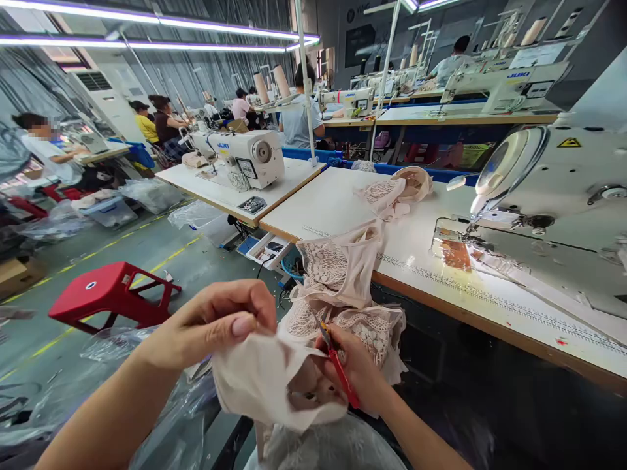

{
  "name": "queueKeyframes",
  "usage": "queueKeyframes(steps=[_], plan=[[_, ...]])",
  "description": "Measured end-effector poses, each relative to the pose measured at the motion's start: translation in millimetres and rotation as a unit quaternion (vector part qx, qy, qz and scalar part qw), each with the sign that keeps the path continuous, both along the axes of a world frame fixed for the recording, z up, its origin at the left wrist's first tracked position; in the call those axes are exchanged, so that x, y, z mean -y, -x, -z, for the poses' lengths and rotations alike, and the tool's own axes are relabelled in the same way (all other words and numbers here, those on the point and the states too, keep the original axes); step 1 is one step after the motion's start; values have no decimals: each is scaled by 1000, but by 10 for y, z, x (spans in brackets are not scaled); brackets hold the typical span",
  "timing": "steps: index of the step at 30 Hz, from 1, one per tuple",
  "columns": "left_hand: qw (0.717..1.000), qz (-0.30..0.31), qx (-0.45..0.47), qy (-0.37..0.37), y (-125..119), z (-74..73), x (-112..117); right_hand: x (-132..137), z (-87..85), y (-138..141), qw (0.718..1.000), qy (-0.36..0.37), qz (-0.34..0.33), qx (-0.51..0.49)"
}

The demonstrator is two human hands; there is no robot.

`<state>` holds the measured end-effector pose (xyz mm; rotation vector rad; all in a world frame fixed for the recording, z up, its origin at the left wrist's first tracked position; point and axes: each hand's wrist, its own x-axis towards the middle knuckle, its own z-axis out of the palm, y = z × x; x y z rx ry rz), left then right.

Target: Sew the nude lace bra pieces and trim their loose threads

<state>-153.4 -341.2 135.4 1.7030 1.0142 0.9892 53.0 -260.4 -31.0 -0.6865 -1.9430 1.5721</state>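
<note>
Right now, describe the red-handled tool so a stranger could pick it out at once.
Start at the wooden-edged sewing table and follow the lace fabric hanging off its front edge down to the right hand. The thread snips lie in that hand's grip, the only red thing against the pale cloth.

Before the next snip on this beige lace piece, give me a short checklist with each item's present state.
1. Left hand pinches the beige fabric piece between thumb and fingers: ok.
2. Right hand holds the red thread snips: ok.
3. Snip tips sit at the fabric edge: ok.
4. Left fingertips apart from the snip tips: ok.
5. Thread to be cut is visible: cannot tell, too fine.
6. The chained lace pieces trail up onto the sewing table without snagging: cannot tell.
</note>
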Motion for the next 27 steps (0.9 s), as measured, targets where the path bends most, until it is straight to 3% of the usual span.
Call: queueKeyframes(steps=[3, 5, 7, 9, 11, 13, 15, 17, 19, 21, 23, 27], plan=[[967, -16, -253, -13, -135, 260, -3, 41, -224, -121, 999, 30, 15, 10], [914, -44, -398, -73, -296, 475, -56, 65, -390, -218, 998, -6, 52, 21], [882, -51, -458, -103, -406, 617, -125, 76, -506, -335, 991, -73, 107, 37], [884, -76, -435, -156, -398, 612, -186, 49, -546, -480, 970, -162, 169, 63], [885, -120, -372, -253, -277, 477, -225, -30, -531, -645, 931, -257, 236, 104], [859, -171, -312, -369, -108, 306, -242, -123, -510, -806, 888, -320, 301, 135], [818, -208, -277, -459, 26, 199, -243, -165, -509, -926, 868, -335, 349, 110], [792, -228, -271, -497, 76, 196, -234, -110, -504, -968, 885, -316, 340, 31], [790, -230, -277, -496, 36, 266, -217, 19, -446, -913, 908, -299, 293, -16], [806, -224, -265, -480, -58, 343, -202, 148, -304, -778, 921, -286, 264, 9], [830, -215, -220, -466, -149, 369, -204, 200, -106, -630, 923, -251, 284, 71], [856, -186, -155, -456, -124, 279, -276, -5, 158, -665, 919, -188, 332, 100]])
